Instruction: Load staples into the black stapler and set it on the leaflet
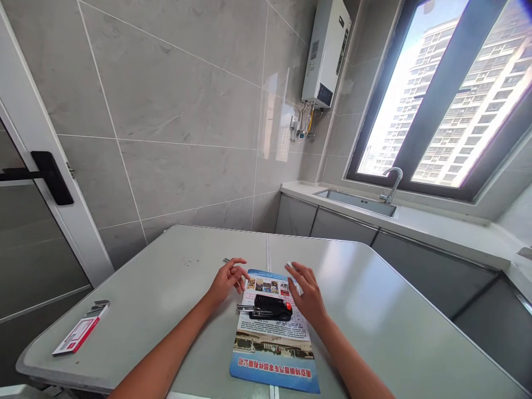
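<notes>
A black stapler with a red tip lies across a blue-and-white printed leaflet; a metal rail sticks out of its left end. My left hand hovers by the leaflet's upper left edge, its fingers loosely bent and apart, with nothing visible in them. Beyond its fingertips a small dark metallic strip lies on the table. To the right of the stapler, my right hand is open with spread fingers, close to the red tip. A tiny white spot shows at one fingertip; I cannot make out what it is.
The pale folding table has a seam down its middle. A red-and-white flat box lies near its left edge. Small dark bits are scattered toward the back. Beyond stand a counter with a sink, and a door at left.
</notes>
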Tool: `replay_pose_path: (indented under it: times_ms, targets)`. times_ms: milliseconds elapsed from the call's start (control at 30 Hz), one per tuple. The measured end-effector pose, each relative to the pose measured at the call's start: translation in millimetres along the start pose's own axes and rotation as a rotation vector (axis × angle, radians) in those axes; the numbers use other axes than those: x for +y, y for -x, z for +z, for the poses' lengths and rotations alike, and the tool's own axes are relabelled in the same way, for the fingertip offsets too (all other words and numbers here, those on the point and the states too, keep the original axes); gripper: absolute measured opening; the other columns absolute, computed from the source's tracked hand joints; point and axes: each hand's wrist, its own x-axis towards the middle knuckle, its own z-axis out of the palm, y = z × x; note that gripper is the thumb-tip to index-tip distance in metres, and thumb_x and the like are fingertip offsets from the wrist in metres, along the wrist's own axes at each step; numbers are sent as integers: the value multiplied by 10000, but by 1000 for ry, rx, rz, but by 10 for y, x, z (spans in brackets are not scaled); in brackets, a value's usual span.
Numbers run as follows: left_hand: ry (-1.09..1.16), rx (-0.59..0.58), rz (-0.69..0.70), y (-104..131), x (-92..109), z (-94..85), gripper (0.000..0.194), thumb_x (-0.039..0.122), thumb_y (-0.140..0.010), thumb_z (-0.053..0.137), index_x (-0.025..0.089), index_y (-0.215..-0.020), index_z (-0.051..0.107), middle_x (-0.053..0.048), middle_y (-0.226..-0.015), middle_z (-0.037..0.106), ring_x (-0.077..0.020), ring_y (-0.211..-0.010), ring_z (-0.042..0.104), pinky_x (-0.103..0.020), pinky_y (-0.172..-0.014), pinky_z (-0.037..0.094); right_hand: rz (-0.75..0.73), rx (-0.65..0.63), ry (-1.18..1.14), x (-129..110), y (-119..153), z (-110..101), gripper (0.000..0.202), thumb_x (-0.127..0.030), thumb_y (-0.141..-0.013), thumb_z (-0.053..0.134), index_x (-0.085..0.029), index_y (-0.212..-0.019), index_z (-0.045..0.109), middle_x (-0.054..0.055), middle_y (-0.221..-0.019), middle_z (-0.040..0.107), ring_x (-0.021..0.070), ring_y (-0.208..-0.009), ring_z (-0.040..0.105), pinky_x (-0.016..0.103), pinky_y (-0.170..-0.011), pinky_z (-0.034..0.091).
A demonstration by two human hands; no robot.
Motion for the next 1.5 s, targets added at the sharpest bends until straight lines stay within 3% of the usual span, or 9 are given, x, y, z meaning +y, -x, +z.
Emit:
replay_pose_path:
  times_ms: [67,167,300,433,600,833,1100,1233,1500]
  targets:
    - [-355,174,48,-66,-129,-119,355,450,-1035,511,200,-1247,649,-97,-1039,737,-194,-862,706,-328,-788,587,279,45,14,247,-5,-22,370,-267,-1025,495,-192,-1342,670,142,-1244,710,277,-1116,657,447,-962,540]
    - [-838,192,123,-117,-338,-280,355,290,-1005,511,208,-1316,662,-138,-1414,623,-269,-1331,570,-468,-1154,453,632,-114,123,552,26,-56,369,-280,-1009,471,-147,-1226,737,112,-1009,772,240,-903,704,379,-882,552]
    - [-1137,67,-66,-120,-510,-313,509,271,-1040,430,189,-1539,489,-168,-1668,380,-339,-1558,323,-630,-1246,274,706,-319,243,716,99,-64,355,-242,-969,496,-201,-1156,795,92,-1010,774,258,-994,698,357,-878,517]
    - [-1192,0,-144,-105,-504,-255,476,217,-1051,369,189,-1497,532,-159,-1629,446,-325,-1518,389,-644,-1235,260,676,-406,315,679,133,-23,356,-177,-936,499,-222,-1098,812,125,-1126,720,316,-1156,619,382,-863,483]
    - [-1136,58,-9,-96,-443,-285,438,61,-973,397,173,-1294,672,-138,-1306,648,-261,-1210,593,-428,-1075,464,643,-482,373,644,145,43,427,-154,-949,460,-223,-1266,737,160,-1208,642,329,-1204,556,427,-895,466]
    - [-982,48,-19,-86,-449,-345,498,-73,-867,427,187,-1134,757,-93,-1061,655,-210,-1004,632,-315,-894,505,668,-471,399,675,145,45,516,-188,-938,494,-161,-1443,594,191,-1228,612,338,-1202,543,421,-939,456]
    - [-1079,165,-40,-78,-374,-313,411,-1,-903,497,187,-1156,761,-126,-1403,594,-267,-1183,602,-395,-984,505,655,-461,338,705,195,51,387,-165,-940,444,-144,-1220,710,133,-1080,648,276,-1079,602,347,-950,440]
    - [-1079,105,-55,-89,-394,-336,330,29,-938,492,176,-1051,765,-114,-1180,715,-271,-1112,615,-418,-1002,486,681,-434,321,772,202,73,403,-178,-934,461,-148,-1255,705,134,-1092,643,281,-1098,599,355,-992,428]
    - [-1027,115,37,-89,-340,-261,191,168,-996,470,185,-994,661,-97,-1051,680,-267,-1004,575,-404,-928,476,666,-302,260,694,129,3,403,-184,-910,473,-126,-1233,708,119,-987,655,268,-999,632,360,-923,478]
